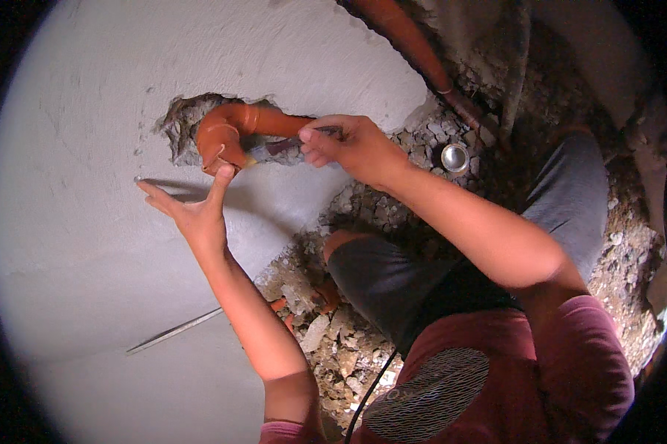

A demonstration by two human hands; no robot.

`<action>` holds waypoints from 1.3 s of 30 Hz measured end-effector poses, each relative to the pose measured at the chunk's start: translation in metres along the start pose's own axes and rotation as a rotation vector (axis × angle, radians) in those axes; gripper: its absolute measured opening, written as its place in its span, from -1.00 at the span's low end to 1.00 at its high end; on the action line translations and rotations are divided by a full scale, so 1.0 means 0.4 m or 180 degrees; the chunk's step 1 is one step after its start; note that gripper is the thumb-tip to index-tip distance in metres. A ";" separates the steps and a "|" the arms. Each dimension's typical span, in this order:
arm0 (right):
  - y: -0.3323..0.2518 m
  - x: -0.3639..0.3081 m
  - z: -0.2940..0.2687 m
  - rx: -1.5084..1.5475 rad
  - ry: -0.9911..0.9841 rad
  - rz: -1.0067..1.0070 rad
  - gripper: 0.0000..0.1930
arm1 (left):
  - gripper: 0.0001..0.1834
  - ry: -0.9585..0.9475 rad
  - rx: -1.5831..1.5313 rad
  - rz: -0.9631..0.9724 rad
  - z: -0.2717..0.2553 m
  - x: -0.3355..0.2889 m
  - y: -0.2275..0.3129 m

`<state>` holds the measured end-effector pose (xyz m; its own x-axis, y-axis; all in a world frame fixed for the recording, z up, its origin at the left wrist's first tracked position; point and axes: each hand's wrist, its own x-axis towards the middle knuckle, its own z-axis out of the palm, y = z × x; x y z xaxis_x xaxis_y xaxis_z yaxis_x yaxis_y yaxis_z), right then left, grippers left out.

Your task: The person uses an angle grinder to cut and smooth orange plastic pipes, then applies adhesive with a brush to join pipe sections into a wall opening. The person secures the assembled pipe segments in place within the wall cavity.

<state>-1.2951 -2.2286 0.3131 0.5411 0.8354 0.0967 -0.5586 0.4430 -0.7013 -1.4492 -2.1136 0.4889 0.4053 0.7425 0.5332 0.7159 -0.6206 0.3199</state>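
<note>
An orange plastic pipe (274, 120) with an elbow (219, 137) sits in a rough hole broken into the grey plastered wall. My left hand (202, 218) is spread below the elbow; its thumb tip touches the elbow's lower end, and the other fingers stretch out to the left over the wall. A paintbrush (280, 146) with a dark handle is in my right hand (352, 148), whose fingers are closed round the handle. The brush's pale bristles are at the right side of the elbow's lower end; whether they touch it I cannot tell.
A small round metal tin (455, 157) stands on the rubble (422, 140) right of my right hand. Another orange pipe (407, 44) runs down at the upper right. A thin metal bar (174, 331) lies left of my left forearm. Broken stones (337, 351) cover the ground.
</note>
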 end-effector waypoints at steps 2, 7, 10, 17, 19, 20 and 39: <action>0.003 0.013 0.011 0.0174 0.0032 0.0124 -0.67 | 0.72 0.0001 0.0008 0.0000 0.000 0.001 0.000; 0.005 0.012 0.002 0.0332 -0.0001 0.0194 -0.57 | 0.74 0.0004 0.0091 -0.0047 -0.001 0.003 -0.004; 0.005 0.010 -0.016 0.0291 0.0057 0.0153 -0.59 | 0.74 -0.0013 0.0082 -0.0052 0.000 0.003 -0.007; -0.025 0.019 -0.050 0.0261 0.0097 -0.0111 -0.69 | 0.74 -0.0030 0.0066 -0.0037 -0.001 0.006 -0.009; -0.047 0.018 -0.059 0.0185 0.0101 -0.0198 -0.70 | 0.74 -0.0030 0.0035 -0.0070 -0.002 0.005 -0.010; -0.059 0.018 -0.061 0.0166 0.0124 -0.0205 -0.71 | 0.74 -0.0025 0.0053 -0.0042 -0.002 0.005 -0.010; -0.321 -0.005 -0.011 -0.1427 0.0270 -0.1182 -0.62 | 0.83 0.0126 -0.0177 0.0130 0.005 0.012 -0.028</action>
<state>-1.2215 -2.2889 0.3999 0.7084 0.6135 0.3490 -0.0117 0.5046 -0.8633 -1.4540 -2.1026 0.4864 0.4098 0.7065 0.5770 0.6662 -0.6639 0.3398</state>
